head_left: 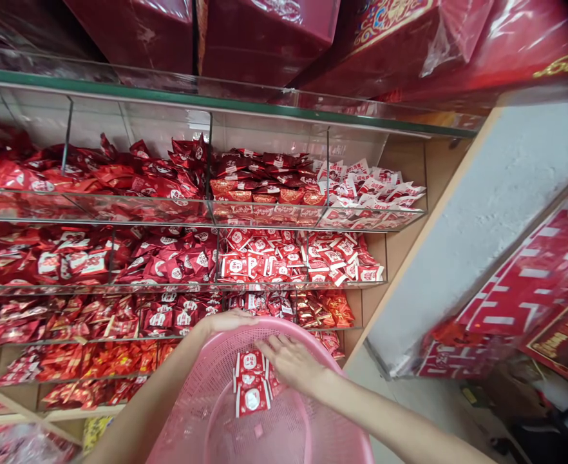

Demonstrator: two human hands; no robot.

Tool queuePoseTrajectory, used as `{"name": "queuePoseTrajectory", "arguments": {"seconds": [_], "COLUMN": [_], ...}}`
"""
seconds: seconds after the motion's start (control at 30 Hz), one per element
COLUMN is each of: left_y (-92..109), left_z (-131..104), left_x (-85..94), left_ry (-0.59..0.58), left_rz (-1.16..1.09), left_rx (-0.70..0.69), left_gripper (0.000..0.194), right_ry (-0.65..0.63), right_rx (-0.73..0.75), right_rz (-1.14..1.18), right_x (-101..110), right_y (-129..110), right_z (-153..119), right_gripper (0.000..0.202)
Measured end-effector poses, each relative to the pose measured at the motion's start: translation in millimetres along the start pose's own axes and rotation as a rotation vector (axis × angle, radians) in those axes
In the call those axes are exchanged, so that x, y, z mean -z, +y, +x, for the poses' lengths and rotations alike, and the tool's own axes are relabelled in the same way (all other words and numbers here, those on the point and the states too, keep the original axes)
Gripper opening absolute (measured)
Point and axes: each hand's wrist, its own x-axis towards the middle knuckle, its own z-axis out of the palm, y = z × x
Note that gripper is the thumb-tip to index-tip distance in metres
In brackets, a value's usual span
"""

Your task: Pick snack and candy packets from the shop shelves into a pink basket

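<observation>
While left hand [226,320] grips pink basket [284,438] rim, right hand [291,362] rests loosely open on red-white packets [251,390] inside.

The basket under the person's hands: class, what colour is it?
Pink; the basket is perforated plastic, seen best in the head view.

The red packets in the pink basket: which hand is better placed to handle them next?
Probably the right hand: it is inside the pink basket, fingers over the red packets. The left hand grips the far rim, supporting the basket.
</observation>
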Motion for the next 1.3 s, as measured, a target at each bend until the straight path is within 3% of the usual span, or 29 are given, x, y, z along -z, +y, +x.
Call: {"name": "queuePoseTrajectory", "arguments": {"seconds": [0.13, 0.23, 0.37, 0.57, 0.9, 1.0, 1.2, 1.3], "left_y": [-9, -10, 1, 8, 4, 1, 3, 4], "left_z": [6, 7, 0, -15, -19, -17, -17, -17], "left_x": [0.8, 0.0, -1.5, 0.0, 2.9, 4.1, 3.3, 2.9], "left_ry": [-0.012, 0.030, 0.028, 0.024, 0.036, 0.021, 0.028, 0.037], "left_rz": [0.014, 0.033, 0.015, -0.025, -0.067, -0.099, -0.104, -0.098], "left_rx": [-0.054, -0.065, 0.009, 0.029, 0.032, 0.014, 0.063, 0.068], "left_gripper": [0.033, 0.031, 0.038, 0.042, 0.039, 0.039, 0.041, 0.044], "right_ry": [0.160, 0.276, 0.382, 0.326, 0.326, 0.333, 0.325, 0.365], "right_rx": [0.043, 0.032, 0.028, 0.029, 0.007, 0.001, -0.007, -0.020], "right_rz": [0.066, 0.076, 0.070, 0.033, 0.028, 0.024, 0.064, 0.132], "right_x": [57, 96, 121, 122, 119, 120, 118, 119], "right_y": [6, 13, 24, 31, 31, 31, 33, 35], "right_z": [13, 40, 90, 134, 140, 140, 139, 140], "right_gripper": [0.042, 0.028, 0.029, 0.048, 0.052, 0.050, 0.021, 0.019]}}
